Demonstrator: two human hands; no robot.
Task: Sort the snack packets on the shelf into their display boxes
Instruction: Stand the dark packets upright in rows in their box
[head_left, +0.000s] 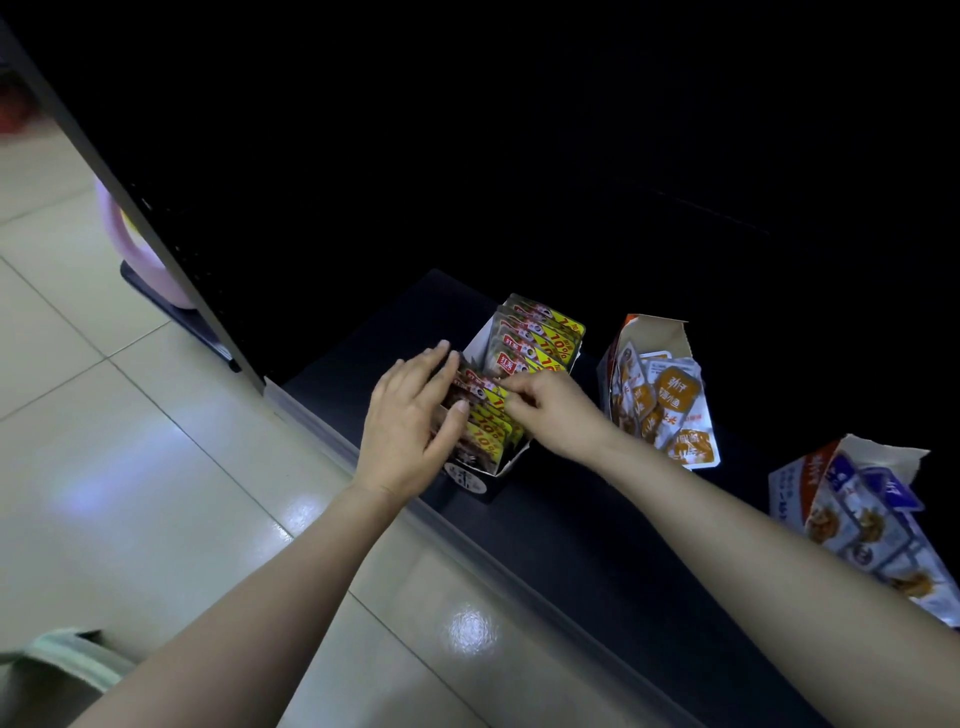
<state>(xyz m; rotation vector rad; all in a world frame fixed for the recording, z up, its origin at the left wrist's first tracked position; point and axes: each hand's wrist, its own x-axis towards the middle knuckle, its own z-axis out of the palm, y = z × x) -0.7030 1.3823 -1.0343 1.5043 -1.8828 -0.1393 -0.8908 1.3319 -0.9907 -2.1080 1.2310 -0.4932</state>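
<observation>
A long dark display box (511, 462) lies on the black shelf (597, 519), filled with dark snack packets bearing yellow "10%" corners (540, 338). My left hand (410, 421) lies over the box's near half, its fingers and thumb curled round the front packets (485, 439). My right hand (550, 410) comes from the right and pinches the top edge of a packet in the middle of the row. An orange display box (623, 353) with orange packets (670, 400) stands to the right. A blue and white box (810, 478) with matching packets (878, 530) sits at the far right.
The shelf's front edge (467, 530) runs diagonally above a glossy tiled floor (156, 467). A dark upright post (130, 208) rises at the left, with a pink object (135, 254) behind it. The back of the shelf is in deep shadow.
</observation>
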